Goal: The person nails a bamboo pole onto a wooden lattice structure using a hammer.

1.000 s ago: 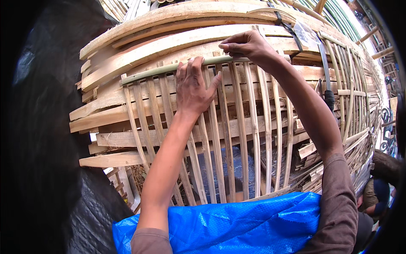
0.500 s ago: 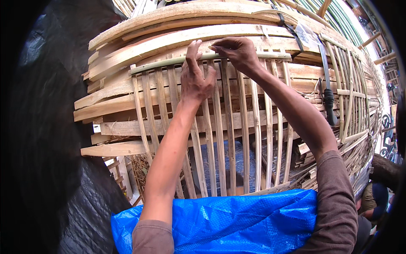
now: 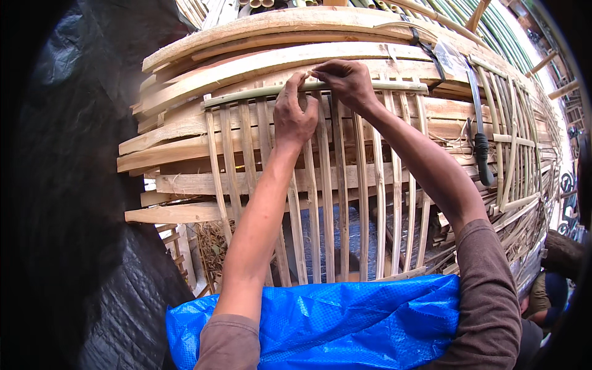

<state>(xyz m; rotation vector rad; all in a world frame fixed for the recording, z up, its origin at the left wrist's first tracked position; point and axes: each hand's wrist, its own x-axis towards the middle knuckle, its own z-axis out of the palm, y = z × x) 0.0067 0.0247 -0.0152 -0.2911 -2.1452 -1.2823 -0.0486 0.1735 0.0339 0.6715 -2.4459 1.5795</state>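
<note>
A bamboo rack of narrow parallel slats lies in front of me, with a greenish bamboo crossbar across its far end. My left hand is curled over the crossbar near its middle, fingers bent on the far side and thumb on the near side. Right beside it, my right hand is pinched closed just above the bar. A small pale tip shows at its fingertips, too small to name. The fingertips of both hands nearly meet, and the slat ends beneath them are partly covered.
Stacked sawn planks lie under and beyond the rack. A long blade with a black-wrapped handle rests at the right, beside another slatted bamboo frame. Blue tarp covers my lap; black sheeting hangs left. A person is at far right.
My left hand's raised fingers have bent down and drawn closer to the right fingertips. The right hand stays pinched above the crossbar. The whole view has shifted slightly.
</note>
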